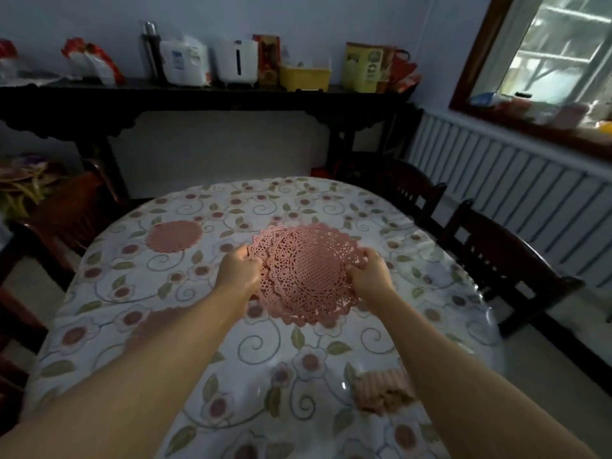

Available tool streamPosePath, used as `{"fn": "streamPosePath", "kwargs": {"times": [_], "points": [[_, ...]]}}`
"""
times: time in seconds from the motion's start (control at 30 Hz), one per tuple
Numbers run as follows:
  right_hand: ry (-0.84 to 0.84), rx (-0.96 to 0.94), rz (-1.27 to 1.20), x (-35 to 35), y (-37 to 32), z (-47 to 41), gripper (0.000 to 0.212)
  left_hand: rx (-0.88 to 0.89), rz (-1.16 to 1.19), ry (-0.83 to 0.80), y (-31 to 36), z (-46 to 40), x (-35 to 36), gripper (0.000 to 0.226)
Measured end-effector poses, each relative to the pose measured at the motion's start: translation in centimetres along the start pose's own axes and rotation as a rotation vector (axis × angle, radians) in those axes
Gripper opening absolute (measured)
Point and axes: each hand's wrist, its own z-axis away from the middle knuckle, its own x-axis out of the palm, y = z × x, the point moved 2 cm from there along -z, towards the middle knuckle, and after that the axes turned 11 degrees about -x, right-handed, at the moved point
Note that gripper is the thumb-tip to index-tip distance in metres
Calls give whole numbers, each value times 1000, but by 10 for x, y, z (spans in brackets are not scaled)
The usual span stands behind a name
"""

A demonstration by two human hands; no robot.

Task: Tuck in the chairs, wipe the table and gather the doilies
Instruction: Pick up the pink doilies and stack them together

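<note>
Both hands hold a stack of pink lace doilies (308,273) above the middle of the table (331,352); the left hand (239,271) pinches the stack's left rim with fingers curled over the scalloped edge, and the right hand (370,274) grips the right rim in the same way, thumb and fingers clamped on the lace; the stack sags between them and its near edge hangs down toward the flowered cloth, though whether it touches cannot be told. At least two layers show, offset at the left rim. The doilies look very light, thin and limp, with open holes through which the cloth shows; such lace will likely fold or slide layer over layer if held at one point only, so a hold at two opposite rims, as here, or a flat palm under the middle, seems the safest way; the scallops could snag or tear if pulled hard. One more doily (174,236) lies flat toward the far left edge of the table, well apart from the stack; another pink patch near the left edge is mostly hidden behind the left forearm. A ribbed pinkish cloth (381,390) lies by the near right edge; dark chairs (496,260) stand along the right edge, close against it. Gathering seems part done.
</note>
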Motion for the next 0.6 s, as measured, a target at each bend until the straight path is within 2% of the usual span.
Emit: {"fn": "streamPosePath", "kwargs": {"times": [0.17, 0.33, 0.5, 0.6], "points": [[28, 83, 3, -79, 66, -43, 29, -22, -13, -64, 22, 3, 106, 54], [81, 155, -11, -149, 138, -94, 27, 19, -141, 8, 31, -2, 203, 51], [130, 235, -30, -181, 191, -135, 30, -40, -174, 121, 31, -16, 246, 49], [68, 286, -1, -179, 214, -154, 34, -63, -195, 164, 29, -22, 256, 48]]}}
